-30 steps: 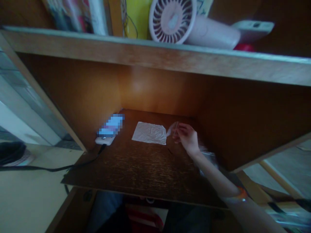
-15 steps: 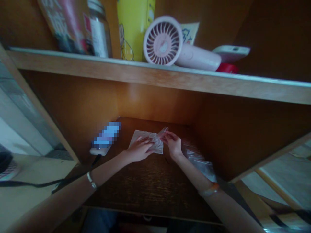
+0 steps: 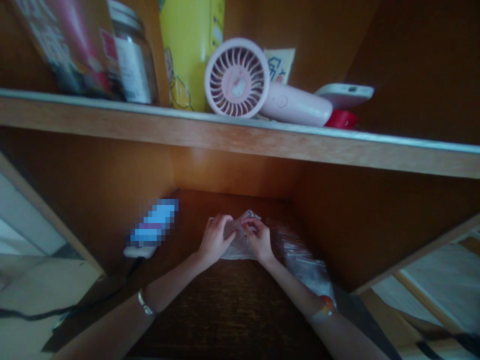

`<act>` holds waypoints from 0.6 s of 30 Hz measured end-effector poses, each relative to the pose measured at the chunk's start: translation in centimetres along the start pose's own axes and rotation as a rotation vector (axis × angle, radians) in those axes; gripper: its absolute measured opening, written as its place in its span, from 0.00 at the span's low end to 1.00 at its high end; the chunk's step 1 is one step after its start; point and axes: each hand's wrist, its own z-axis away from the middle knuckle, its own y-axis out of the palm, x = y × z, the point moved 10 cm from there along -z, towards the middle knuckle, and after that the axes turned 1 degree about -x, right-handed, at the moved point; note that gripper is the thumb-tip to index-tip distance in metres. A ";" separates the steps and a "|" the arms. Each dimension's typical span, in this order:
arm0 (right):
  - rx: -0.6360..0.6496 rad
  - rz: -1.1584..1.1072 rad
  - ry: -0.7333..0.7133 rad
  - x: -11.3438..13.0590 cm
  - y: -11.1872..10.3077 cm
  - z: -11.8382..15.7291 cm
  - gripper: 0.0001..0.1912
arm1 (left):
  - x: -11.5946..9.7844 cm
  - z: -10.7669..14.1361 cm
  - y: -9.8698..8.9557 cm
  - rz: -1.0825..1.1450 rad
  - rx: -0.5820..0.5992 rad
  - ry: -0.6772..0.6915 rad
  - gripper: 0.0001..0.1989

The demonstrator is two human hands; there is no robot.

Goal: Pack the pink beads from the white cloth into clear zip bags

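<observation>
A thin clear plastic bag (image 3: 240, 248) lies on the dark wooden surface between my hands, its upper part crumpled and raised. My right hand (image 3: 258, 241) pinches the film near the top, thumb and fingertips together. At the left side of the bag is my left hand (image 3: 215, 242), its fingers bent and its thumb held apart from them. The left fingertips are at the film, but I cannot make out a grip. Just right of my right forearm lies a row of overlapping clear plastic bags (image 3: 305, 260).
A phone with a blurred-out screen (image 3: 153, 222) leans at the left wall, a black cable (image 3: 131, 270) running from it. Overhead, a shelf edge (image 3: 187, 127) crosses the view, carrying a pink handheld fan (image 3: 238, 80), a jar (image 3: 133, 65) and a yellow item (image 3: 191, 50).
My left hand has risen from lying flat on the bag to a bent-finger pose at its left side. The bag's upper film is now more bunched between my hands. The camera view has shifted.
</observation>
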 end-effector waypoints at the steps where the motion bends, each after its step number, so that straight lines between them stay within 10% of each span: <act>1: 0.031 0.010 -0.009 0.3 0.4 0.1 0.08 | 0.1 0.1 -0.2 0.029 -0.012 0.007 0.11; 18: 0.241 0.131 -0.124 2.1 2.3 1.0 0.09 | -0.8 0.6 0.0 0.154 -0.020 0.186 0.11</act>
